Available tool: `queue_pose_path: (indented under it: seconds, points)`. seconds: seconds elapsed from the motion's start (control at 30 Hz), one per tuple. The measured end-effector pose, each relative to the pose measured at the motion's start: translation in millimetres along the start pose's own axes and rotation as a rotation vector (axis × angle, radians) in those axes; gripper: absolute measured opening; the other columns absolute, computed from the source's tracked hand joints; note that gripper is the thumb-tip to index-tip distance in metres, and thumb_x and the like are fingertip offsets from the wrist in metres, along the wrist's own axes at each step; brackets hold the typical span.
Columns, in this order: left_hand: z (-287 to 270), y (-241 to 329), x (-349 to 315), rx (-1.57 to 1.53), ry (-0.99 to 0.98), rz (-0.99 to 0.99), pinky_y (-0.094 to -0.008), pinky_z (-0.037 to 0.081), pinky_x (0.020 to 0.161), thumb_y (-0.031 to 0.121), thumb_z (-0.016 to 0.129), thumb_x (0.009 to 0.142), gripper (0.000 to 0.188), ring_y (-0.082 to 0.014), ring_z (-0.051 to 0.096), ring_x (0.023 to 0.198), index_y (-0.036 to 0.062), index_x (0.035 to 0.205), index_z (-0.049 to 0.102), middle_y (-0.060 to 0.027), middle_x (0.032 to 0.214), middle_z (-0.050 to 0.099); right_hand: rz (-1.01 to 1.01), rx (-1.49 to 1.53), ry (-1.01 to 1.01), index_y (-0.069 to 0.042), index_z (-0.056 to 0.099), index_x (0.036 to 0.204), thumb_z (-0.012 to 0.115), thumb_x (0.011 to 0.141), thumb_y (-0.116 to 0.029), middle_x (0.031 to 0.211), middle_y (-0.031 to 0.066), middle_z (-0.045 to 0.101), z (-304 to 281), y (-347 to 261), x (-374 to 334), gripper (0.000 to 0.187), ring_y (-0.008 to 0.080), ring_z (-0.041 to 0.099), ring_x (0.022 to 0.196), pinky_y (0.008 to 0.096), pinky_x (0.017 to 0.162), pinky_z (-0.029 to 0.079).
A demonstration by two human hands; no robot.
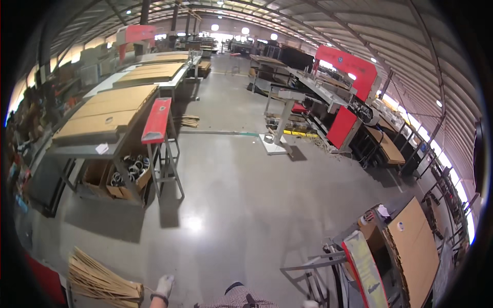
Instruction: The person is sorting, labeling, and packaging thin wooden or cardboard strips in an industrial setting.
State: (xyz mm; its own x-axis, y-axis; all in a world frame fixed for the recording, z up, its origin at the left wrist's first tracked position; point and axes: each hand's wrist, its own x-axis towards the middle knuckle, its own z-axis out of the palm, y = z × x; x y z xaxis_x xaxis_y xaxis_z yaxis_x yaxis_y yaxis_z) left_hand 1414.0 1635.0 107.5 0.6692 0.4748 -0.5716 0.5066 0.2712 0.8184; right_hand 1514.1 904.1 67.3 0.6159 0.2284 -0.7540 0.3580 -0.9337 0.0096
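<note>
My left hand, in a pale glove with a dark band at the wrist, hangs low over the floor. Its fingers look loosely extended, and no object shows in them. Just to its left lies a fanned bundle of thin brown strips; the hand appears apart from it. My right hand barely enters at the lower edge, a pale patch whose fingers are hidden. Nearest to it is a narrow red-edged bench with a worn, pale top.
At the left, a table carries brown sheets, beside a red-topped stool. Open cartons sit beneath. A red machine and a white-based stand are ahead right. Brown boards lean at the near right.
</note>
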Motion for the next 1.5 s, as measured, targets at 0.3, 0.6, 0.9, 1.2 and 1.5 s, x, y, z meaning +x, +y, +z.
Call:
queue_pose_path:
  seconds: [0.3, 0.6, 0.9, 1.2, 1.5]
  points:
    - [13, 196, 225, 0.241, 0.034, 0.148, -0.0255, 0.051, 0.073, 0.016, 0.061, 0.095, 0.024, -0.0139, 0.063, 0.083, 0.0001, 0.112, 0.064, -0.0054, 0.095, 0.069, 0.229, 0.437, -0.164, -0.003, 0.069, 0.089, 0.054, 0.087, -0.030, 0.085, 0.0187, 0.070, -217, -66, 199, 0.031, 0.0351, 0.068, 0.079, 0.0449, 0.074, 0.053]
    - [-70, 129, 253, 1.021, 0.113, -0.074, -0.0497, 0.050, 0.074, 0.025, 0.054, 0.091, 0.022, -0.0383, 0.065, 0.084, 0.0051, 0.091, 0.062, -0.0196, 0.090, 0.068, -0.643, 1.128, 0.228, 0.002, 0.061, 0.119, 0.054, 0.097, -0.023, 0.099, 0.0096, 0.068, -840, -403, 506, 0.034, 0.0152, 0.065, 0.086, 0.0290, 0.079, 0.053]
    - [47, 313, 584, 1.042, -0.013, 0.030, -0.0422, 0.051, 0.084, 0.028, 0.055, 0.092, 0.031, -0.0345, 0.066, 0.090, 0.0033, 0.110, 0.064, -0.0199, 0.106, 0.068, -0.617, 0.392, 0.231, 0.000, 0.064, 0.111, 0.055, 0.093, -0.033, 0.099, 0.0168, 0.069, -963, -334, 685, 0.038, 0.0300, 0.066, 0.094, 0.0375, 0.087, 0.050]
    - [197, 799, 1008, 0.421, 0.135, 0.227, -0.0328, 0.050, 0.081, 0.032, 0.061, 0.094, 0.038, -0.0182, 0.063, 0.089, -0.0009, 0.113, 0.064, -0.0108, 0.096, 0.070, 0.298, 0.749, -0.124, -0.001, 0.065, 0.105, 0.053, 0.094, -0.036, 0.097, 0.0196, 0.067, -948, -129, 749, 0.038, 0.0307, 0.064, 0.090, 0.0430, 0.078, 0.051]
    - [301, 891, 1158, 0.838, -0.330, 0.207, -0.0421, 0.046, 0.097, 0.050, 0.053, 0.093, 0.060, -0.0365, 0.060, 0.115, -0.0005, 0.124, 0.060, -0.0244, 0.121, 0.063, -0.036, 0.668, 0.143, 0.001, 0.064, 0.095, 0.056, 0.093, -0.029, 0.082, 0.0138, 0.065, -1285, -136, 1077, 0.031, 0.0233, 0.062, 0.073, 0.0383, 0.067, 0.050]
